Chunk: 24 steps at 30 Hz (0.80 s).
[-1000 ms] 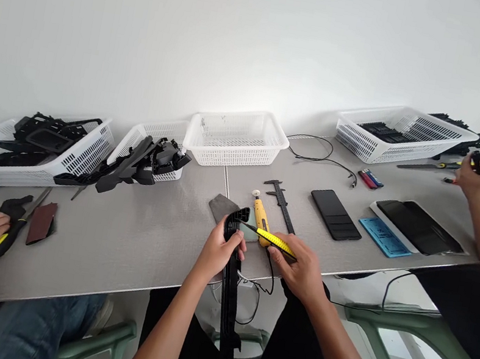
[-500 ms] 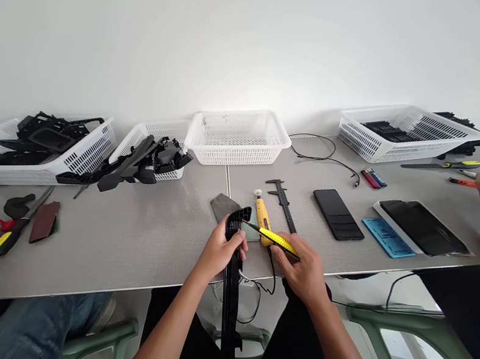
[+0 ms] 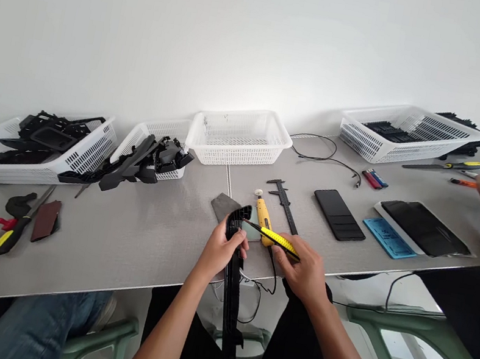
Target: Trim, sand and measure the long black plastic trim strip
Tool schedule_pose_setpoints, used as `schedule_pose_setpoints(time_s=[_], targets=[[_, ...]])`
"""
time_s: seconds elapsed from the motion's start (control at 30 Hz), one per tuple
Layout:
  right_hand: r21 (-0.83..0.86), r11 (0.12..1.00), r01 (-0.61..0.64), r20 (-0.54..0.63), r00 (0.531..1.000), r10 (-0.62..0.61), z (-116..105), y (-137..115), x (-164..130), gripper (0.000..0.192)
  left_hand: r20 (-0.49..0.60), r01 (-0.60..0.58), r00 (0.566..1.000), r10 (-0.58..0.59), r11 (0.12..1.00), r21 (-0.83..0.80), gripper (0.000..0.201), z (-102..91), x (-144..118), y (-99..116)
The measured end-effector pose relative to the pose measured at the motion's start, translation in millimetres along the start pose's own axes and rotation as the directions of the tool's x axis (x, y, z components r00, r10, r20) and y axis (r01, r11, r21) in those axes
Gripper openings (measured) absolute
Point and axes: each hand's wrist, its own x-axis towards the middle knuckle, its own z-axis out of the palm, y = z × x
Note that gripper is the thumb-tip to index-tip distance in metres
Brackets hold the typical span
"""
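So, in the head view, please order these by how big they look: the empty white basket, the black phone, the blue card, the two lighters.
1. empty white basket, clearly largest.
2. black phone.
3. blue card, close to the phone in looks, so this order is unsure.
4. two lighters, smallest.

Phone (image 3: 339,214) right of caliper (image 3: 285,202)

Both hands (image 3: 220,253) (image 3: 305,271) closed in grips, forearms angled inward.
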Motion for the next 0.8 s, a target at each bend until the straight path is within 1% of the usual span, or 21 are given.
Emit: schedule_pose_setpoints(time_s=[0.1, 0.2, 0.33, 0.4, 0.47, 0.53, 0.6, 0.67, 0.7, 0.8], targets=[[-0.023, 0.999, -0.031, -0.024, 0.999, 0.031, 3, 2, 0, 0.029, 0.021, 0.013, 1.000, -0.012, 1.000, -0.019, 0.050, -1.0, 0, -1], [-0.042, 0.996, -0.075, -0.090, 0.993, 0.071, 6, 4, 0, 0.030, 0.041, 0.047, 0.998, -0.046, 0.998, -0.037, 0.060, -1.0, 0, -1], [-0.047, 0.988, -0.145, -0.166, 0.977, 0.135, 11, 5, 2, 0.034, 0.051, 0.063, 0.997, -0.061, 0.998, -0.030, 0.058, 0.3, 0, 2], [-0.041, 0.984, -0.175, -0.184, 0.969, 0.165, 11, 4, 2, 0.036, 0.060, 0.058, 0.997, -0.057, 0.998, -0.015, 0.057, 0.9, 0, 3], [-0.032, 0.983, -0.179, -0.186, 0.968, 0.170, 10, 3, 1, 0.035, 0.057, 0.061, 0.997, -0.060, 0.998, -0.015, 0.057, 1.2, 0, 2], [-0.009, 0.990, -0.141, -0.149, 0.979, 0.138, 6, 1, 1, 0.032, 0.050, 0.061, 0.997, -0.060, 0.998, -0.021, 0.058, 1.2, 0, 1], [0.026, 0.997, -0.066, -0.064, 0.996, 0.068, 2, -1, 0, 0.027, 0.047, 0.054, 0.997, -0.053, 0.998, -0.021, 0.057, 1.1, 1, -1], [0.057, 0.998, 0.002, 0.017, 1.000, -0.003, -1, -2, 0, 0.023, 0.049, 0.043, 0.998, -0.042, 0.999, -0.010, 0.054, 1.1, 1, -3], [0.067, 0.998, 0.022, 0.036, 0.999, -0.025, -2, -3, 0, 0.022, 0.050, 0.038, 0.998, -0.038, 0.999, -0.003, 0.053, 1.1, 1, -4], [0.080, 0.996, 0.042, 0.042, 0.998, -0.045, -3, -2, 1, 0.022, 0.048, 0.032, 0.998, -0.033, 0.999, 0.017, 0.050, 1.3, 1, -4]])
